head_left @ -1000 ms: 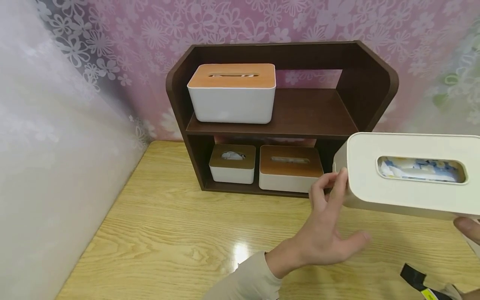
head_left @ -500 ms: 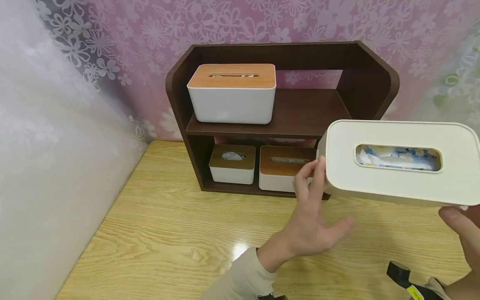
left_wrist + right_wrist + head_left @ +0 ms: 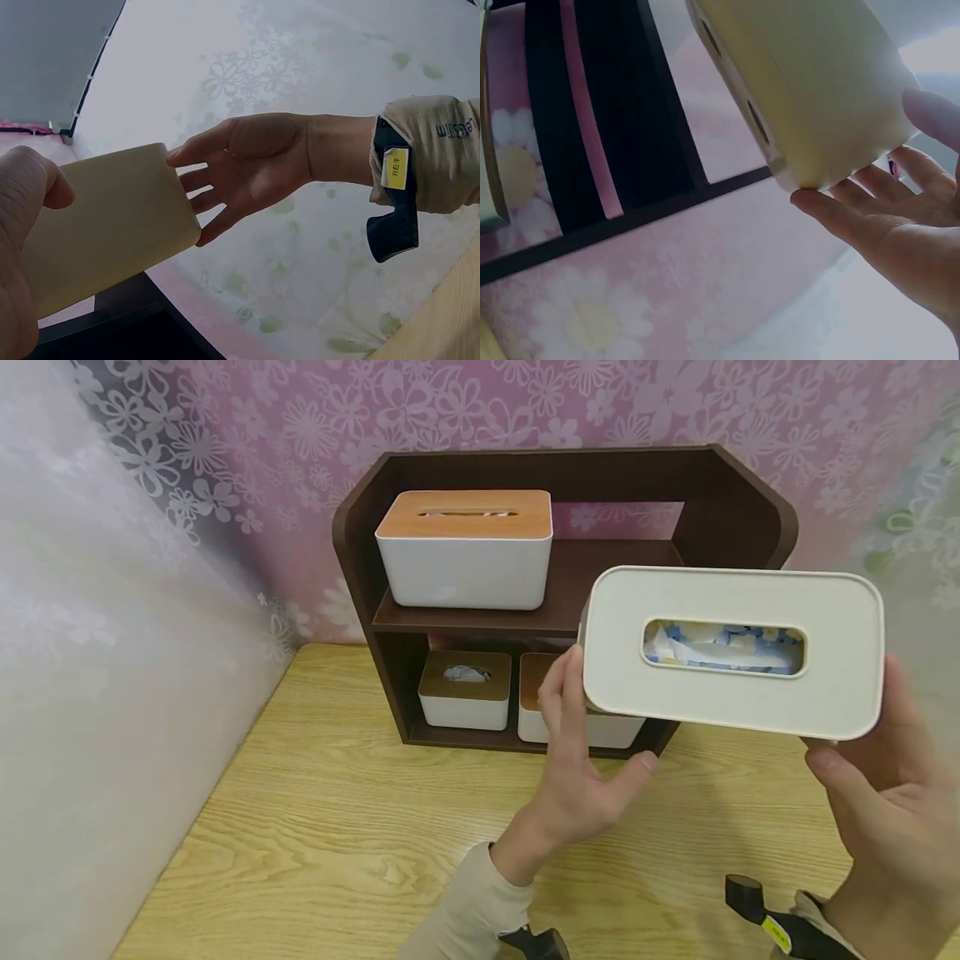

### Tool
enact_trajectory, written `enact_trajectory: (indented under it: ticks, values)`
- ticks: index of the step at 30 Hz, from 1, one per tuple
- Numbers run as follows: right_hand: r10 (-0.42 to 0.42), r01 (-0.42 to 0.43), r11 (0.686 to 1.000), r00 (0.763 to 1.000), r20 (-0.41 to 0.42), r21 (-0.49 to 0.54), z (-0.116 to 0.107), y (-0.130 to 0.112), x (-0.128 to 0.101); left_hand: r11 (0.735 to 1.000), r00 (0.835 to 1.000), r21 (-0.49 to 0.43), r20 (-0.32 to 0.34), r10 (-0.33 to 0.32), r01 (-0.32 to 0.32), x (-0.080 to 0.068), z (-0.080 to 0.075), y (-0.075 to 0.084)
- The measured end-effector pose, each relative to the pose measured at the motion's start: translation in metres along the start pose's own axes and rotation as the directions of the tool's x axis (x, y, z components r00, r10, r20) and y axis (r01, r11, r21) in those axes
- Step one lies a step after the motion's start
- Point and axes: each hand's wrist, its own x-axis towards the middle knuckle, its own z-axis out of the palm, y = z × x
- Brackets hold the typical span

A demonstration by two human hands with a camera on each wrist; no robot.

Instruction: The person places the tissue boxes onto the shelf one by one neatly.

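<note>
An off-white tissue box is held in the air in front of the shelf's right half. Its top, with an oval slot showing blue-patterned tissue packaging, faces the head camera. Straight fingers of my left hand touch the left end, the thumb spread away from it. My right hand grips the opposite end, thumb at the lower edge and fingers partly hidden behind the box. In the left wrist view, fingertips of the right hand meet the end of the box. Two small slots show along one side in the right wrist view.
The dark brown two-tier shelf stands on a wood-grain table against a floral wall. A white box with an orange-brown lid sits upper left. Below are a small brown-lidded box and a wider box, partly covered.
The tissue box has moved left and upward, from the right edge to in front of the shelf, both hands going with it. More of the right hand has come into view.
</note>
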Motion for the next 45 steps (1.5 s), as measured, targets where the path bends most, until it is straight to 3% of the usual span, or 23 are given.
enact_trajectory:
  ticks: [6,15,26,37,45]
  values:
    - [-0.028,0.029,0.996,1.0,-0.002,0.085,0.005,0.022,0.001,0.999,0.999,-0.022,-0.032,-0.025,0.024,0.0,-0.011,-0.01]
    - [-0.055,0.066,0.989,0.995,-0.087,0.131,0.007,0.047,0.005,0.996,0.997,-0.047,-0.04,-0.073,0.071,0.002,-0.024,-0.018]
    - [-0.025,0.037,0.997,0.983,-0.181,0.061,0.005,0.054,0.004,0.989,0.997,-0.139,-0.04,-0.063,0.057,0.001,-0.025,-0.025]
    - [-0.084,0.104,0.99,0.975,-0.205,0.092,0.001,0.058,0.006,0.995,0.999,-0.085,0.006,-0.046,0.047,-0.001,-0.022,-0.031]
    - [-0.138,0.198,0.968,0.933,-0.332,0.155,0.01,0.069,0.009,0.997,1.0,0.072,-0.005,-0.022,0.023,0.001,-0.022,-0.03]
